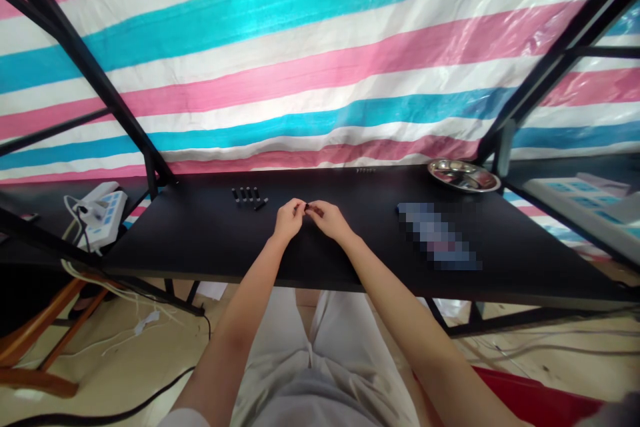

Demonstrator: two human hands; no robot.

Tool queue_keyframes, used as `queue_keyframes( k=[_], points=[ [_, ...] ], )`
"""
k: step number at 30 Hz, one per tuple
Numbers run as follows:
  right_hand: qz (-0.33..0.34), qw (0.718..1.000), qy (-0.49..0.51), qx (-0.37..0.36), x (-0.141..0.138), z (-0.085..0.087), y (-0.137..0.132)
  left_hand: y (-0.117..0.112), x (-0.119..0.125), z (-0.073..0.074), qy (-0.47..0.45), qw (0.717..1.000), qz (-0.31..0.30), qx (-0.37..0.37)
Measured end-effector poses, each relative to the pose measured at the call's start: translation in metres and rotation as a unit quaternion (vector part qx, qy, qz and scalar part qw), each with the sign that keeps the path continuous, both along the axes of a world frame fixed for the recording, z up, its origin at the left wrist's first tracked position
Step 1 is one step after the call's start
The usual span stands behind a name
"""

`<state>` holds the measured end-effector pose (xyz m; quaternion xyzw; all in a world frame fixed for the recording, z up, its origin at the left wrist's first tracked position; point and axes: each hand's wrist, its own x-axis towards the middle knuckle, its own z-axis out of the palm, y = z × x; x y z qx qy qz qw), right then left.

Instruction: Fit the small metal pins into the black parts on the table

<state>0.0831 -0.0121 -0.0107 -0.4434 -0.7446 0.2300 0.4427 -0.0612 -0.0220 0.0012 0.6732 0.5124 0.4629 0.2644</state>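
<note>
My left hand (290, 219) and my right hand (327, 217) meet over the middle of the black table. Their fingertips are closed together around a small dark object (307, 207), mostly covered by the fingers, so its kind cannot be made out. To the left of my hands, several short black cylinders with silvery ends (249, 195) stand or lie in a loose row. One black cylinder (261, 204) lies slanted, nearest to my left hand.
A shiny metal dish (464, 177) sits at the table's back right. Closer in is a pixelated bluish item (440, 237). Tiny silvery pieces (365, 171) line the back edge. Black frame posts (107, 107) rise at both sides; a white power strip (106, 219) lies left.
</note>
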Motion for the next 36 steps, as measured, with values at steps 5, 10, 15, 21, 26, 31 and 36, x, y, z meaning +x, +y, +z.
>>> queue_keyframes(
  k=[5,10,15,21,26,31,36],
  points=[
    [0.006,0.999,-0.041,0.032,0.002,0.001,0.001,-0.001,0.000,-0.001,-0.013,1.000,-0.003,0.018],
    [-0.047,0.998,0.038,0.001,0.014,0.007,0.031,-0.007,0.000,0.003,0.071,0.996,0.012,0.059],
    [-0.122,0.992,0.015,0.008,0.038,0.010,0.085,-0.009,-0.001,0.005,0.107,0.992,0.012,0.069],
    [-0.154,0.986,-0.069,-0.008,0.052,-0.002,0.128,-0.007,-0.001,0.005,0.168,0.983,0.001,0.070],
    [-0.156,0.981,-0.114,-0.028,0.046,-0.006,0.139,-0.006,0.001,0.006,0.195,0.979,-0.004,0.058],
    [-0.177,0.967,-0.174,-0.062,0.042,-0.005,0.144,-0.007,0.001,0.007,0.226,0.973,-0.009,0.046],
    [-0.193,0.958,-0.197,-0.082,0.041,-0.004,0.148,-0.006,0.000,0.006,0.242,0.969,-0.010,0.049]
  ],
)
